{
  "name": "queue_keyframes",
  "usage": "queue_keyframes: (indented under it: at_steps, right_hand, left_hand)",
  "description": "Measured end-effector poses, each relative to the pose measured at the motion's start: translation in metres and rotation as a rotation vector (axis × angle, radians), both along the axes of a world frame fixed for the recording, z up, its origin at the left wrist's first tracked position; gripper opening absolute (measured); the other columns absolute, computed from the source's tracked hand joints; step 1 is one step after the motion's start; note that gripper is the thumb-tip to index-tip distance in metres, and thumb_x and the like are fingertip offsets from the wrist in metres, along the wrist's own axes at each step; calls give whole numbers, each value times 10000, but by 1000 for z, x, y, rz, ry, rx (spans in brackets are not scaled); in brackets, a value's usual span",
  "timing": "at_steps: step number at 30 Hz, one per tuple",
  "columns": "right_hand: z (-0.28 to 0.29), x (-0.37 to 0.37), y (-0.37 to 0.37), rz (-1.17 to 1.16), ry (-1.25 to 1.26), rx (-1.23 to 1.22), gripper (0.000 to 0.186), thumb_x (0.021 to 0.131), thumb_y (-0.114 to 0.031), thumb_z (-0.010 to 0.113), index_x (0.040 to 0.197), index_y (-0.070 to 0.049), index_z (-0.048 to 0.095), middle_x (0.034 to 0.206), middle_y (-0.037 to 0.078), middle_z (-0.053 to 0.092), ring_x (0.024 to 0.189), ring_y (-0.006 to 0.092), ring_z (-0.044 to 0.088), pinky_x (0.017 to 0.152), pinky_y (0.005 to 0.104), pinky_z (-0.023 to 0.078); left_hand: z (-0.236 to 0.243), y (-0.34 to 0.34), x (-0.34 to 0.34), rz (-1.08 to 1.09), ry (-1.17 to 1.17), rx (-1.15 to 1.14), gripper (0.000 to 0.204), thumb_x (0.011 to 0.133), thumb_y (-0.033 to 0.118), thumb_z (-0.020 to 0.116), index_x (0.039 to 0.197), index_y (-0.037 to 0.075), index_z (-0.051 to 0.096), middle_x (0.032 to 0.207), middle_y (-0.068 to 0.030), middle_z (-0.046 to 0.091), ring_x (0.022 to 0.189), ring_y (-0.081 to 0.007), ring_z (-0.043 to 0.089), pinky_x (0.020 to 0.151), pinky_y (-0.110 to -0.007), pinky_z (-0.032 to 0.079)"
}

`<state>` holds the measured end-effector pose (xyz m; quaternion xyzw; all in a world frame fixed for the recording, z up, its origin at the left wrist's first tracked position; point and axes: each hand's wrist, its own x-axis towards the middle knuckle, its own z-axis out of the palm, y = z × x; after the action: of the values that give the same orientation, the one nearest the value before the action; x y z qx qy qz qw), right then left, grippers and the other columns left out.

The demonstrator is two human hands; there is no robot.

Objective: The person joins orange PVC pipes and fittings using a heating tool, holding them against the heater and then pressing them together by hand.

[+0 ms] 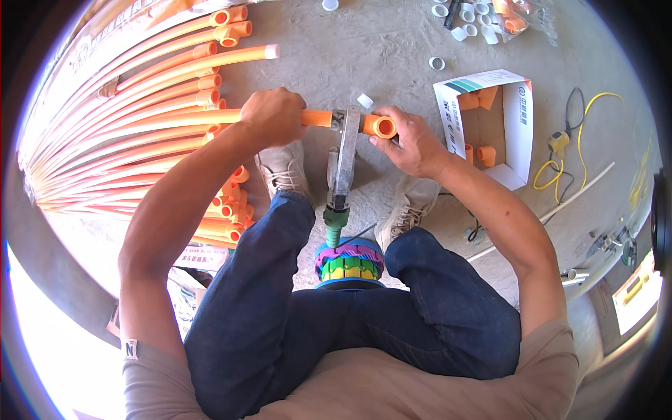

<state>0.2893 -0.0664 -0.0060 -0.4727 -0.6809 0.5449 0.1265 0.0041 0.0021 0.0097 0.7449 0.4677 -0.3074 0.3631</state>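
Note:
My left hand [274,115] is wrapped round a long orange pipe [318,118] that runs in from the left. Gripped by my right hand [411,143] is an orange pipe fitting [385,127] with a round opening facing up. Between them stands a pipe welding iron [343,161], a flat metal plate with dark heating heads and a green handle [336,218]. The pipe's end and the fitting meet its heads from opposite sides. Below the handle, a multicoloured round stool [348,263] shows between my knees.
Many orange pipes [154,94], several with fittings on their ends, fan out at left. A white cardboard box [519,133] holds loose orange fittings [485,155]. White caps [470,30] lie at the top right. A yellow cable [591,105] and a thin white pipe [581,192] lie at right.

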Motion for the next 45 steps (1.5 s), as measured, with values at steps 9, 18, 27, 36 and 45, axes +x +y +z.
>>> queue_keyframes:
  at_steps: [9,18,27,36,45]
  right_hand:
    - [-1,2,-4,-65,73,47,445,953,-253,722,1243,40,556,1044,249,708,967,436,694,832,480,546]
    - [1,-2,-1,-43,81,45,452,949,-261,729,1238,43,559,1078,255,697,970,437,692,831,471,549]
    - [-4,2,-4,-24,37,79,458,970,-245,719,1298,22,545,1080,241,709,971,393,713,841,425,553]
    - [-3,0,-4,-49,43,47,462,957,-296,718,1259,10,547,1050,237,714,965,429,701,851,476,546]
    - [0,-1,-2,-30,28,27,427,969,-289,702,1243,0,548,1030,233,714,948,425,702,837,476,545]
  left_hand:
    - [-1,13,0,21,-41,-121,411,877,467,741,983,72,785,941,-173,751,935,-375,718,846,-495,559]
    - [-12,33,-8,-36,-195,-368,525,865,481,759,982,-30,754,850,-207,731,830,-373,709,778,-467,531]
    - [-13,14,-3,37,-127,-148,535,864,524,756,959,-2,769,885,-207,746,865,-388,726,805,-474,558]
    - [-9,16,1,13,-73,-173,546,863,550,750,959,14,778,926,-210,753,914,-398,730,834,-491,564]
    - [-9,17,0,24,-68,-188,556,860,549,755,968,4,775,916,-213,750,907,-397,727,836,-488,560]
